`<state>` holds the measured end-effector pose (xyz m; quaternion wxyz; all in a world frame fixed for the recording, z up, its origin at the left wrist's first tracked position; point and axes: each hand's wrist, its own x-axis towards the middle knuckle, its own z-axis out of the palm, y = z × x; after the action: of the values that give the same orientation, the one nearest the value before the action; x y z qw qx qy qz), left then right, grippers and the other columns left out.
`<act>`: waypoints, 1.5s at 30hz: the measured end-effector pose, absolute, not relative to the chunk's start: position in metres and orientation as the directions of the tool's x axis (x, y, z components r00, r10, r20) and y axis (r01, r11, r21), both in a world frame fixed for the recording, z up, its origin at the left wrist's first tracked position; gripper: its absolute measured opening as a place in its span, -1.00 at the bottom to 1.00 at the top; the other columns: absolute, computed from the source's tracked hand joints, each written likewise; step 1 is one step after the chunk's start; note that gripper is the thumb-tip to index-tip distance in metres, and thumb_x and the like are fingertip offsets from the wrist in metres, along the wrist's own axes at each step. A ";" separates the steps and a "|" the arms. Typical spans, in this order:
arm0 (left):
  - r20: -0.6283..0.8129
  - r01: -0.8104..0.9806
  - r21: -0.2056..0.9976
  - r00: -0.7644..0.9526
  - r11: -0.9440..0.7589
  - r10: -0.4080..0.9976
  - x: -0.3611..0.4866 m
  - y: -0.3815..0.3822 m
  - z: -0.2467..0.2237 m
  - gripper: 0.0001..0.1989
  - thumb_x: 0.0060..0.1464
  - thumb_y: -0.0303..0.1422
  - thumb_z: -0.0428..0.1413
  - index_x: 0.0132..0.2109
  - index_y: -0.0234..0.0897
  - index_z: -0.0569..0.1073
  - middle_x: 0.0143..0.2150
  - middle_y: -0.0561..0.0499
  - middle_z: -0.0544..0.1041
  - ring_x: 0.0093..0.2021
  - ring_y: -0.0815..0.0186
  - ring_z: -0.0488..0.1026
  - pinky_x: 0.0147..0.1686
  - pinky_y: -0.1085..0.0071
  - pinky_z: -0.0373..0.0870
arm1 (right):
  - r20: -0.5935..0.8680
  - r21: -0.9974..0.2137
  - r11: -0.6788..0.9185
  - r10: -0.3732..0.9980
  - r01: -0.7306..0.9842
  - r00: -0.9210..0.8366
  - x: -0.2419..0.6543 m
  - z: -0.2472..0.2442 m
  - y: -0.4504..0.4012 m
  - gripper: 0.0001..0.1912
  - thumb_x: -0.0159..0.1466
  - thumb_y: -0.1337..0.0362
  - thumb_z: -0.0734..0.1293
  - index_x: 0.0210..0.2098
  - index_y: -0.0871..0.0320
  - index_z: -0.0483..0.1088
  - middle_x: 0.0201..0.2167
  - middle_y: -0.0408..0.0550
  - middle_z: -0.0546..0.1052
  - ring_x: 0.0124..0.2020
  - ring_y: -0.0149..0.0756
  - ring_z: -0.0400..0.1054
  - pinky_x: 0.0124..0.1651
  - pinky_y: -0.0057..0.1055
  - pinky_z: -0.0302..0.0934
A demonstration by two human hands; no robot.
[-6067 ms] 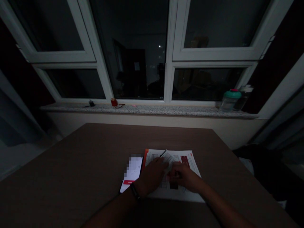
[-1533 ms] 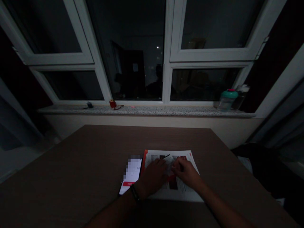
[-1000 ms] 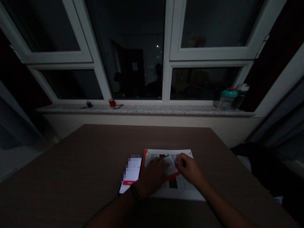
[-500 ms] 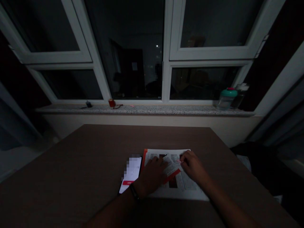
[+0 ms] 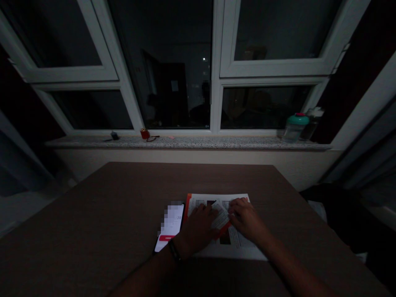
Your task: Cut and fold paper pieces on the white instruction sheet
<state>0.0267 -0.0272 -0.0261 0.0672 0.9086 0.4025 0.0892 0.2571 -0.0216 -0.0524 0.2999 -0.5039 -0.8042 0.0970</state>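
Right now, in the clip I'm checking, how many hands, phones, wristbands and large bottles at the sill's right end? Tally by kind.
Hands: 2 (left hand, right hand)
Phones: 1 (lit phone)
Wristbands: 1 (dark wristband)
Bottles: 2 (teal-lidded bottle, pale-capped bottle)
Total: 6

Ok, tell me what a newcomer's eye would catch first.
Probably the glowing white phone screen on the dark brown table, left of the orange-edged printed page. Next, the bare left hand and bare right hand over that page, then the clear bottle with a teal lid on the speckled stone sill, far right.
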 end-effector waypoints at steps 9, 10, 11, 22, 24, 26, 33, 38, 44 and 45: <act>0.097 0.706 0.190 0.678 -0.682 0.729 0.029 -0.029 -0.021 -0.54 0.20 -0.34 0.20 0.20 -0.20 0.30 0.28 -0.16 0.28 0.21 0.01 0.26 0.20 0.07 0.25 | 0.449 -0.570 0.583 0.811 0.579 -0.375 0.249 -0.052 -0.023 -0.86 0.38 0.30 0.26 -0.24 0.07 0.47 -0.17 -0.02 0.52 -0.07 -0.16 0.34 0.03 -0.17 0.22; 0.100 0.702 0.192 0.681 -0.685 0.726 0.030 -0.029 -0.021 -0.54 0.19 -0.33 0.21 0.20 -0.20 0.31 0.30 -0.16 0.26 0.22 0.01 0.25 0.20 0.07 0.25 | 0.449 -0.577 0.584 0.811 0.571 -0.376 0.249 -0.053 -0.023 -0.89 0.36 0.31 0.28 -0.24 0.07 0.47 -0.14 -0.01 0.53 -0.05 -0.15 0.35 0.05 -0.16 0.23; 0.104 0.700 0.194 0.682 -0.688 0.724 0.030 -0.030 -0.021 -0.53 0.18 -0.33 0.22 0.20 -0.20 0.31 0.31 -0.17 0.24 0.22 0.01 0.25 0.20 0.07 0.25 | 0.447 -0.583 0.583 0.812 0.566 -0.376 0.249 -0.054 -0.023 -0.91 0.34 0.32 0.31 -0.23 0.07 0.48 -0.12 0.00 0.53 -0.03 -0.14 0.35 0.06 -0.15 0.23; 0.066 0.650 0.231 0.732 -0.724 0.678 0.028 -0.028 -0.018 -0.47 0.17 -0.37 0.24 0.23 -0.20 0.29 0.35 -0.20 0.20 0.35 -0.03 0.13 0.28 0.04 0.17 | 0.364 -0.546 0.627 0.775 0.555 -0.517 0.254 -0.052 -0.023 -0.88 0.30 0.39 0.33 -0.21 0.09 0.50 0.02 0.04 0.53 0.08 -0.11 0.34 0.14 -0.11 0.22; 0.076 0.629 0.252 0.744 -0.735 0.663 0.028 -0.028 -0.017 -0.50 0.17 -0.38 0.23 0.22 -0.22 0.30 0.32 -0.19 0.24 0.36 -0.01 0.11 0.29 0.06 0.16 | 0.348 -0.550 0.632 0.767 0.545 -0.539 0.254 -0.049 -0.024 -0.86 0.31 0.39 0.31 -0.20 0.09 0.50 0.01 0.03 0.53 0.07 -0.13 0.35 0.14 -0.14 0.22; 0.099 0.609 0.268 0.753 -0.746 0.650 0.028 -0.027 -0.017 -0.48 0.16 -0.38 0.23 0.23 -0.23 0.28 0.28 -0.17 0.30 0.34 0.01 0.14 0.29 0.09 0.16 | 0.329 -0.571 0.617 0.776 0.541 -0.538 0.253 -0.047 -0.025 -0.82 0.30 0.40 0.31 -0.15 0.08 0.49 0.00 0.03 0.53 0.06 -0.14 0.36 0.13 -0.17 0.24; 0.148 0.577 0.266 0.767 -0.772 0.624 0.027 -0.026 -0.023 -0.50 0.16 -0.38 0.23 0.20 -0.22 0.28 0.23 -0.12 0.36 0.28 0.08 0.23 0.27 0.13 0.17 | 0.286 -0.599 0.530 0.842 0.600 -0.458 0.253 -0.049 -0.025 -0.62 0.24 0.40 0.36 0.05 0.05 0.42 0.05 0.03 0.51 0.10 -0.12 0.35 0.18 -0.13 0.22; 0.135 0.581 0.265 0.768 -0.770 0.626 0.026 -0.025 -0.025 -0.51 0.18 -0.35 0.21 0.21 -0.20 0.27 0.25 -0.13 0.35 0.30 0.08 0.22 0.29 0.10 0.15 | 0.279 -0.552 0.579 0.807 0.600 -0.521 0.255 -0.053 -0.023 -0.65 0.28 0.38 0.35 0.07 0.08 0.45 0.15 0.06 0.46 0.20 -0.10 0.29 0.26 -0.07 0.15; 0.119 0.600 0.284 0.752 -0.748 0.648 0.027 -0.026 -0.021 -0.52 0.15 -0.35 0.24 0.18 -0.22 0.30 0.24 -0.17 0.33 0.31 0.04 0.20 0.27 0.09 0.20 | 0.277 -0.533 0.585 0.803 0.611 -0.528 0.253 -0.050 -0.025 -0.63 0.28 0.39 0.35 0.07 0.07 0.47 0.17 0.05 0.46 0.20 -0.13 0.29 0.26 -0.11 0.17; 0.115 0.601 0.289 0.751 -0.746 0.650 0.026 -0.026 -0.020 -0.52 0.16 -0.35 0.24 0.17 -0.22 0.30 0.25 -0.17 0.32 0.31 0.03 0.20 0.26 0.08 0.20 | 0.273 -0.531 0.583 0.805 0.615 -0.527 0.253 -0.049 -0.026 -0.64 0.28 0.39 0.35 0.07 0.07 0.48 0.17 0.05 0.46 0.20 -0.13 0.29 0.26 -0.11 0.17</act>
<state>0.0262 -0.0258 -0.0203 0.1175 0.9284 0.3367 0.1046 0.2527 -0.0256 -0.0490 0.2519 -0.4160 -0.8532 0.1886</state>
